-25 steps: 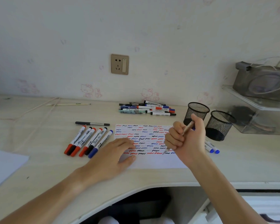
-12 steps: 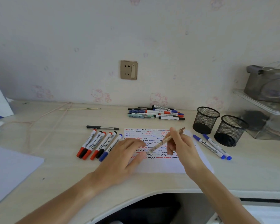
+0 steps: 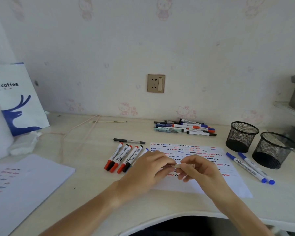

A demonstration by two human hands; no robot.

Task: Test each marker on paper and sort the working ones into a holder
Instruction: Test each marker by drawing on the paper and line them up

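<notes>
Left hand (image 3: 144,169) lifted off paper (image 3: 203,167), now meets right hand (image 3: 197,169); both sets of fingers clamped on pen (image 3: 177,165); holders (image 3: 242,136) at 2 o'clock.

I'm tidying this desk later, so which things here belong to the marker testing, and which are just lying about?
In the job:
beige pen held by both hands
white squiggle-covered test sheet
two black mesh holders
marker row
marker pile

Lying about:
coffee paper bag
gold wall socket

2 mesh cups (image 3: 241,136) (2 blue markers (image 3: 245,167))

Coffee bag (image 3: 22,106), wall socket (image 3: 156,83)
</notes>
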